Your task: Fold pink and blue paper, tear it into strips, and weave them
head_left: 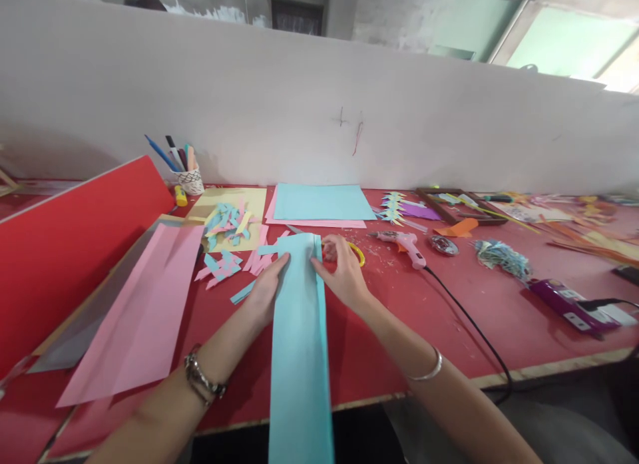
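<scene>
A long folded sheet of light blue paper (298, 331) stretches from the middle of the table toward me, past the front edge. My left hand (267, 287) grips its left side, with the thumb on top and the fingers underneath. At the right side, near the far end, my right hand (344, 271) pinches the folded edge between thumb and fingers. Just beyond the hands lie scissors with a yellow handle (357, 253), partly hidden by my right hand. Cut pink and blue paper strips (259, 257) lie to the left of the sheet's far end.
Pink paper (144, 304) and a red board (74, 251) occupy the left. Blue sheets (324, 202) lie at the back before a white partition (299, 104). A pink glue gun (407, 244) trails its cord rightward, near a purple power strip (569, 304). A pen cup (190, 180) stands back left.
</scene>
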Motion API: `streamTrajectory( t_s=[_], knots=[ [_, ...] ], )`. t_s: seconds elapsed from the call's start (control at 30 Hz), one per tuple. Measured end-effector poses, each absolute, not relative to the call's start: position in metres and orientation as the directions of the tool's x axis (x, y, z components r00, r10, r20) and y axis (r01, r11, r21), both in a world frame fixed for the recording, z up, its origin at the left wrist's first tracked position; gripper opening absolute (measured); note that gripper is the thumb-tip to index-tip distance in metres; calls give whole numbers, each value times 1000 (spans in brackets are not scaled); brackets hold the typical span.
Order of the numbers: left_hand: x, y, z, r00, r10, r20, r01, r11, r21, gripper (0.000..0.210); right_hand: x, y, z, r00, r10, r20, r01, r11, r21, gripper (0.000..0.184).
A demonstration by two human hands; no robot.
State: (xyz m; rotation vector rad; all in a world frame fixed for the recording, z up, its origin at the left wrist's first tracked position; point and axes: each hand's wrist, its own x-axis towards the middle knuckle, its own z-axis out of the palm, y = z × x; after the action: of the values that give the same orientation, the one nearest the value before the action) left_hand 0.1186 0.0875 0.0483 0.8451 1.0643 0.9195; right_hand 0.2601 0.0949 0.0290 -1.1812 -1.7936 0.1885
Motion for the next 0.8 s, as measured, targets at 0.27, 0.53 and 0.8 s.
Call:
streamTrajectory(
  t_s=[0.27,0.53,0.8],
  knots=[
    [122,88,48,218,858,-466,-498,508,703,29,262,96,28,-100,804,586,566,530,-632,10],
    [122,89,46,306,819,-485,-524,571,633,34,255,97,23,24,932,361,347,331,-878,23],
    [122,91,47,258,847,-464,-510,527,679,31,256,97,30,35,939,341,419,296,-858,22]
  ],
)
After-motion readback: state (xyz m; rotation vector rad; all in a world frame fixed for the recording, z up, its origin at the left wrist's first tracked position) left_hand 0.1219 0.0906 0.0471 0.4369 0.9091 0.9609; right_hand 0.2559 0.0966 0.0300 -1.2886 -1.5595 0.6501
